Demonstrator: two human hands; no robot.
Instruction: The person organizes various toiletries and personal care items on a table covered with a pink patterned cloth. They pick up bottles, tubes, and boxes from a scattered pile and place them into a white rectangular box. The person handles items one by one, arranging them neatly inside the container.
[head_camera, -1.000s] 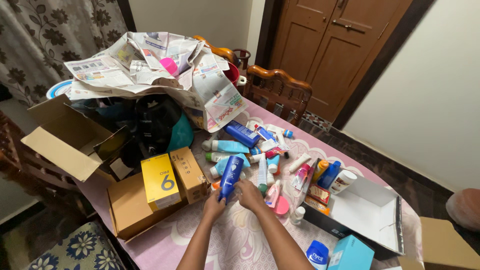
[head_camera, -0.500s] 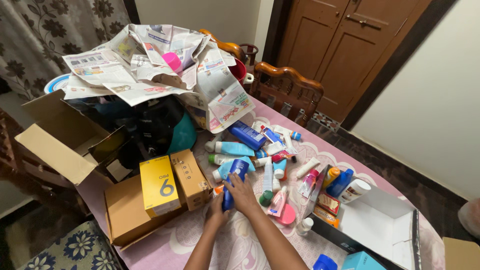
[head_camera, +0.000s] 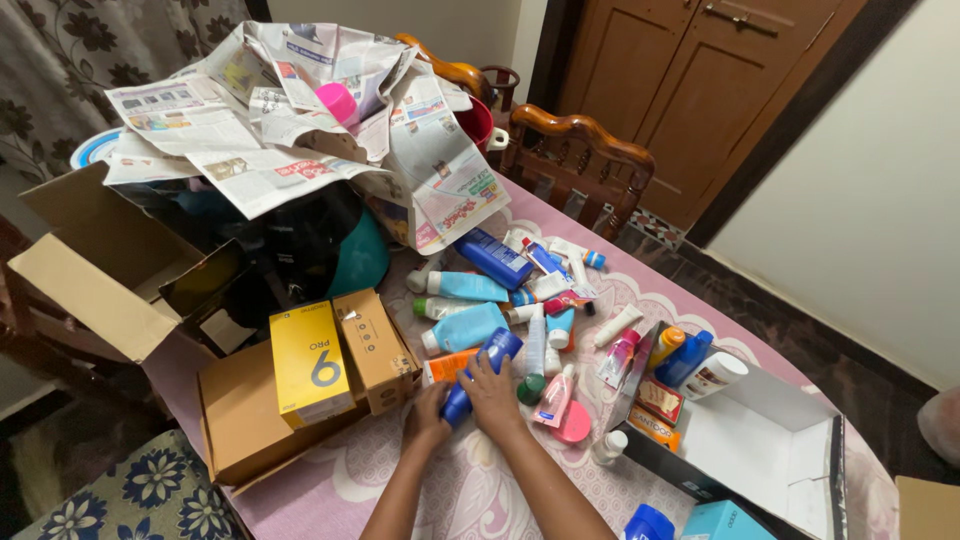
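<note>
Both hands on a dark blue bottle (head_camera: 478, 373), lying tilted on the pink-clothed worktop (head_camera: 400, 470) at the near edge of a heap of tubes and bottles (head_camera: 520, 290); left hand (head_camera: 428, 415) with grip curled round the lower end, right hand (head_camera: 492, 392) closed over the middle. Seemingly mid-handling, bottle not yet lifted clear; orange box (head_camera: 446, 366) touching just behind, yellow box (head_camera: 309, 364) and brown carton (head_camera: 374, 350) to the left, open white box (head_camera: 760, 440) to the right. Next move likely needing a firm hold and a clean lift without nudging neighbouring tubes.
</note>
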